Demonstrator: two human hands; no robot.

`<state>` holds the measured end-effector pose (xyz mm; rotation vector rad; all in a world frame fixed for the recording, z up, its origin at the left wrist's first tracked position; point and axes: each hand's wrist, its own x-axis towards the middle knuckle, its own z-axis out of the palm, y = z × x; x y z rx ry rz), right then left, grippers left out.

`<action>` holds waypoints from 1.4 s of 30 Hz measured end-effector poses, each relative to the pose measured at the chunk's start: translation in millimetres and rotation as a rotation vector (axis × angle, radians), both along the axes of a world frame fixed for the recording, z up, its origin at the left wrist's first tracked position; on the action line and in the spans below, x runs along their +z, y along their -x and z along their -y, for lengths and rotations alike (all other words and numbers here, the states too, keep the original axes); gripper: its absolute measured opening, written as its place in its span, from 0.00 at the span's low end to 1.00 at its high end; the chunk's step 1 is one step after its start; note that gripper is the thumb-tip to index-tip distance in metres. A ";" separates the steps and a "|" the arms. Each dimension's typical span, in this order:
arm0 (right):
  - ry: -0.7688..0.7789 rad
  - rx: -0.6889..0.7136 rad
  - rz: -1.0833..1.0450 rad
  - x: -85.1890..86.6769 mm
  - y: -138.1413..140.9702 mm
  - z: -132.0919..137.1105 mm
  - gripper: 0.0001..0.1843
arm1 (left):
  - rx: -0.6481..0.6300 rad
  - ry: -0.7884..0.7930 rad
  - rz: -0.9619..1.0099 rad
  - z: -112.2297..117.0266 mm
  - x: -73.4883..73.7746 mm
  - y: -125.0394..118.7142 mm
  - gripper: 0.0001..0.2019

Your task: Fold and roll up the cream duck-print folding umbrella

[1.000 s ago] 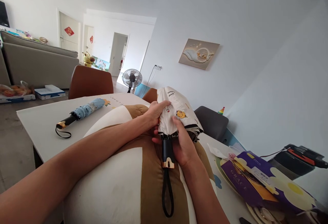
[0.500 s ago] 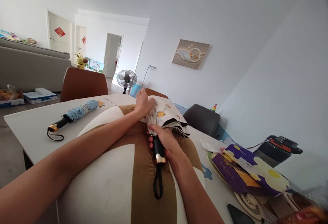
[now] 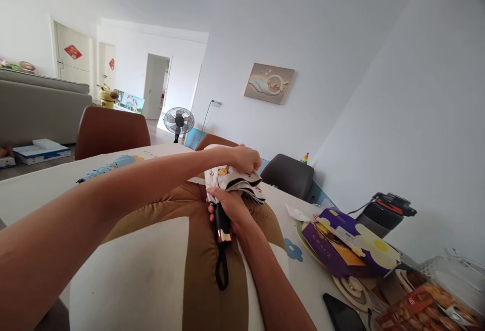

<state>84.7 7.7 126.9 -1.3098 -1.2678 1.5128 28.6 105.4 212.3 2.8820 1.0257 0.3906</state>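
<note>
A folded white umbrella [image 3: 217, 179] with small printed figures lies tilted away from me over a large brown and white cushion [image 3: 129, 270]. Its black handle [image 3: 222, 222] has a gold-coloured end and a black wrist loop. My right hand [image 3: 231, 205] wraps round the umbrella just above the handle. Across the canopy reaches my left hand [image 3: 247, 159], fingers curled closed at the loose fabric on the right side; the fingertips are partly hidden. Black-lined canopy folds hang out below it. A blue folded umbrella [image 3: 108, 168] on the table is partly covered by my left forearm.
On the right of the white table [image 3: 291, 280] are a purple box [image 3: 329, 250], a phone [image 3: 343, 313], a dark bottle [image 3: 381, 215] and a clear container of snacks [image 3: 432, 300]. Chairs [image 3: 113, 131] stand beyond the table, and a fan [image 3: 179, 121] farther back.
My left hand has swept right across the canopy, from its far left side to its right folds. My right hand keeps its grip. The view has turned slightly right.
</note>
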 end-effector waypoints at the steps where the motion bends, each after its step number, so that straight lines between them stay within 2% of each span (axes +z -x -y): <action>1: 0.013 -0.004 0.001 0.5 -0.1 -0.3 0.08 | -0.010 -0.042 0.048 0.1 2.7 2.5 0.10; 5: 0.077 0.002 -0.031 2.7 -2.0 0.0 0.10 | 0.005 -0.208 0.320 9.9 14.1 28.7 0.10; 9: 0.125 0.003 -0.165 3.5 -4.1 0.8 0.08 | 0.014 -0.346 0.471 37.6 15.2 84.7 0.08; 12: 0.102 -0.005 -0.223 2.3 -4.6 -1.4 0.05 | 0.129 -0.404 0.477 61.4 -5.0 134.2 0.09; 14: 0.101 0.000 -0.243 1.7 -5.3 -3.3 0.04 | 0.181 -0.306 0.457 73.0 -28.6 159.9 0.11; 16: 0.132 0.020 -0.245 2.0 -6.7 -3.9 0.03 | 0.161 -0.155 0.390 79.1 -54.6 175.0 0.13; 19: 0.178 0.073 -0.246 5.0 -9.4 -1.0 0.07 | 0.163 -0.034 0.331 78.9 -83.2 180.0 0.15; 22: 0.124 0.064 -0.334 8.8 -10.4 3.7 0.13 | 0.151 -0.023 0.337 73.6 -91.8 178.0 0.15; 26: 0.080 0.030 -0.367 9.0 -9.2 2.8 0.16 | 0.109 -0.024 0.340 69.2 -89.9 182.4 0.15; 31: 0.074 0.006 -0.333 0.6 -10.5 -8.1 0.12 | 0.111 0.003 0.342 70.0 -90.7 188.3 0.15; 34: 0.083 0.043 -0.328 -4.2 -13.0 -11.0 0.09 | 0.133 -0.002 0.345 71.3 -90.9 189.9 0.14; 38: 0.073 0.031 -0.347 -5.9 -14.0 -10.6 0.05 | 0.275 -0.008 0.350 69.4 -86.8 199.0 0.13; 40: 0.074 0.021 -0.352 -5.3 -13.3 -10.0 0.05 | 0.401 -0.018 0.377 66.2 -79.8 201.6 0.12; 42: 0.077 0.022 -0.346 -4.8 -12.2 -9.3 0.05 | 0.527 -0.042 0.495 62.0 -69.1 195.1 0.13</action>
